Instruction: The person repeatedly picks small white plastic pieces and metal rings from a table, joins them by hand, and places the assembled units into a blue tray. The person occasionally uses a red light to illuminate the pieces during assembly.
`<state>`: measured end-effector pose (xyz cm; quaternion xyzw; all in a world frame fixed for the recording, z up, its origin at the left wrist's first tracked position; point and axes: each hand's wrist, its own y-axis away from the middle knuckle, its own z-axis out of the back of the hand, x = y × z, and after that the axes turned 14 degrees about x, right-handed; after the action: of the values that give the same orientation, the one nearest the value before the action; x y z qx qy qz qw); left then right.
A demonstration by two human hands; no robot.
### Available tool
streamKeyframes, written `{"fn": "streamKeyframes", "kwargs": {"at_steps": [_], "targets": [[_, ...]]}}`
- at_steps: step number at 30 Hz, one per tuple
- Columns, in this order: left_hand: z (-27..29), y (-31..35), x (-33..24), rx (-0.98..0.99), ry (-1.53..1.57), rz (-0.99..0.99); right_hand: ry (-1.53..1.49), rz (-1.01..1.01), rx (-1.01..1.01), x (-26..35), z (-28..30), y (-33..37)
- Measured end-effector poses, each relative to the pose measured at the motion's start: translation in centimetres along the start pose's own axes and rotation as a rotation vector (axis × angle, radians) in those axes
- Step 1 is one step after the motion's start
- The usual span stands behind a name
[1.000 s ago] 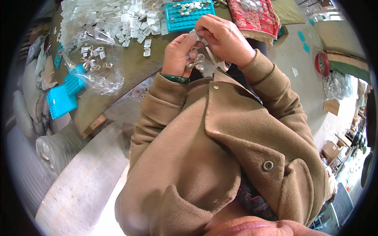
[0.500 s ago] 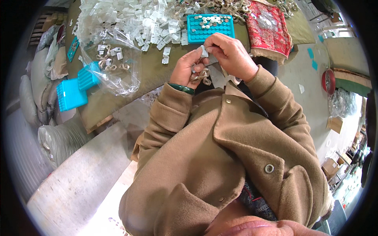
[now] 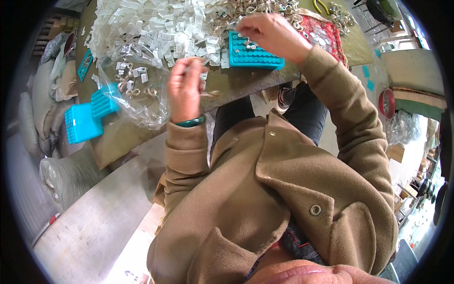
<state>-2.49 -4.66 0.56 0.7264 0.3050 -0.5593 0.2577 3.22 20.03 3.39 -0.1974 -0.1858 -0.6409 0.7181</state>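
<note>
My left hand, with a dark green bangle at the wrist, is raised between the plastic bag and the table's front edge. Its fingers are curled and slightly blurred, and part of a beige cord loop sticks out beside the palm. My right hand reaches over the turquoise tray, fingertips bunched at its far left corner beside the white plastic pieces. Whatever those fingertips pinch is hidden. Several small round silvery pieces lie on the tray, partly covered by this hand.
White plastic pieces are heaped across the back left, with beige cord loops to their right. A clear bag holds loops and white pieces. Turquoise trays stack at the left edge. A red patterned cloth lies right.
My hands have parted: the left went left toward the bag, the right moved up over the tray. The white piece between them is no longer visible there. Yellow-handled pliers have come into view.
</note>
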Motion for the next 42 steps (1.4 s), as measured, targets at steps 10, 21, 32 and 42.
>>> {"fn": "streamKeyframes", "kwargs": {"at_steps": [10, 21, 32, 42], "targets": [[9.5, -1.6, -0.7, -0.494, -1.277, -0.348, 0.360, -0.226, -0.110, -2.4, -1.3, -7.2], [1.4, -1.5, 1.8, -0.120, -0.256, -0.181, -0.085, -0.330, -0.197, -2.1, -1.5, -8.7], [-0.3, -2.0, 0.4, -0.037, -0.162, -0.087, -0.352, -0.245, -0.207, -0.7, 0.0, -8.4], [-1.8, -0.9, -1.0, 0.074, -0.387, -0.392, -0.415, 0.048, -0.007, 3.4, -1.2, -3.7]]}}
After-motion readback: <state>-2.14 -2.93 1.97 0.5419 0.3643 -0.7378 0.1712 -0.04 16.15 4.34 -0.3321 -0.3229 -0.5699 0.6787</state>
